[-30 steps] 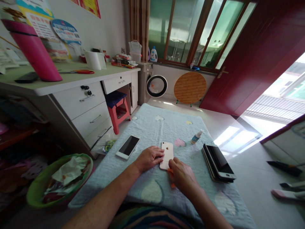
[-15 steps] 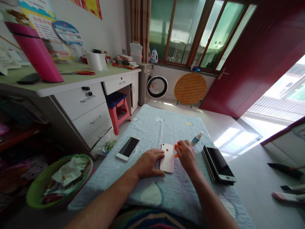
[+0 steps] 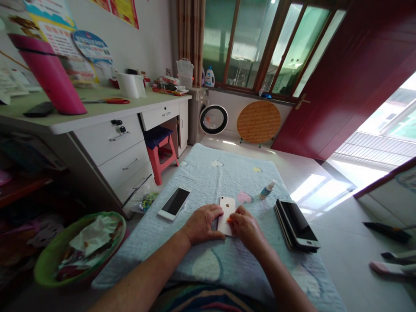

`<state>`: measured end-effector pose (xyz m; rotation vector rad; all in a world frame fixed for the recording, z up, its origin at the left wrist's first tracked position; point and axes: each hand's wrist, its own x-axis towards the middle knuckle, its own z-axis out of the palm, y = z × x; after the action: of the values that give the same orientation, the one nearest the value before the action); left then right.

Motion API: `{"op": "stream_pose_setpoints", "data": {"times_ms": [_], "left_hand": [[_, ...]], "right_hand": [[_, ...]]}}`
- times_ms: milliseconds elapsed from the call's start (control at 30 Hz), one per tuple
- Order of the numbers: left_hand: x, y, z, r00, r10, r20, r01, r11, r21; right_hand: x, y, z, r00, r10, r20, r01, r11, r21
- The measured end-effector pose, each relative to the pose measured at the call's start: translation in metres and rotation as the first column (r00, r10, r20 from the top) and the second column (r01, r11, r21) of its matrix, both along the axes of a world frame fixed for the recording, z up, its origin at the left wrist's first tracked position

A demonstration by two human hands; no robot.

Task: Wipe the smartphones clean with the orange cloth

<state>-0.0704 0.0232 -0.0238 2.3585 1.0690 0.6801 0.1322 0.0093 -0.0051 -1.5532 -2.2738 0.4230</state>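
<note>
A person's two hands work over a pale phone (image 3: 228,204) lying back-up on a blue-covered bench (image 3: 214,173), toward the near edge and roughly midway between the left and right edges. The left hand (image 3: 203,223) rests along the phone's left side, thumb spread well away from the fingers; the fingertips touch the phone and brace it rather than lift it. The right hand (image 3: 247,224) has its fingers bunched closed on a scrap of orange cloth (image 3: 229,220), pressed to the phone's back near its right side.

The step in hand appears to be wiping that back. The next move calls for steady pressure from the left and a light stroke from the right across the surface below the logo.

A white phone (image 3: 175,203) lies near the left edge; a spray bottle (image 3: 267,190) and a stack of phones (image 3: 297,223) sit near the right edge.
</note>
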Motion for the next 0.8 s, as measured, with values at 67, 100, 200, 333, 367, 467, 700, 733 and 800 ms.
{"op": "stream_pose_setpoints", "data": {"times_ms": [67,100,200,333,367,467,700,733,800], "left_hand": [[0.001,0.000,0.000,1.000,0.003,0.005,-0.003,1.000,-0.010],[0.001,0.000,0.000,1.000,0.002,0.010,-0.002,1.000,-0.011],[0.001,0.000,0.001,1.000,-0.001,0.020,0.001,1.000,-0.012],[0.000,-0.001,0.002,0.999,-0.025,0.030,0.026,0.999,-0.025],[0.000,-0.001,0.003,0.999,-0.033,0.035,0.033,0.999,-0.027],[-0.001,-0.001,0.004,0.998,-0.037,0.041,0.038,0.999,-0.033],[-0.001,-0.001,0.004,0.999,-0.023,0.047,0.025,0.999,-0.037],[-0.001,-0.001,0.004,0.999,-0.019,0.050,0.021,0.999,-0.042],[-0.001,-0.001,0.004,0.999,-0.011,0.049,0.013,0.999,-0.050]], "right_hand": [[-0.001,-0.015,0.005,0.999,0.041,0.006,-0.040,0.999,-0.032],[-0.001,-0.021,0.007,0.998,0.055,0.008,-0.055,0.998,-0.045],[0.000,-0.030,0.010,0.995,0.096,0.016,-0.094,0.993,-0.073],[-0.001,-0.011,0.010,0.996,0.087,0.034,-0.084,0.994,-0.070],[-0.002,-0.002,0.010,0.997,0.066,0.033,-0.064,0.996,-0.058],[-0.007,0.032,0.010,0.997,-0.004,0.081,0.007,0.999,-0.043],[-0.018,0.076,0.007,0.988,-0.098,0.120,0.095,0.995,0.033],[-0.019,0.075,0.007,0.989,-0.096,0.116,0.092,0.995,0.038],[-0.021,0.067,0.005,0.992,-0.074,0.105,0.071,0.997,0.040]]}}
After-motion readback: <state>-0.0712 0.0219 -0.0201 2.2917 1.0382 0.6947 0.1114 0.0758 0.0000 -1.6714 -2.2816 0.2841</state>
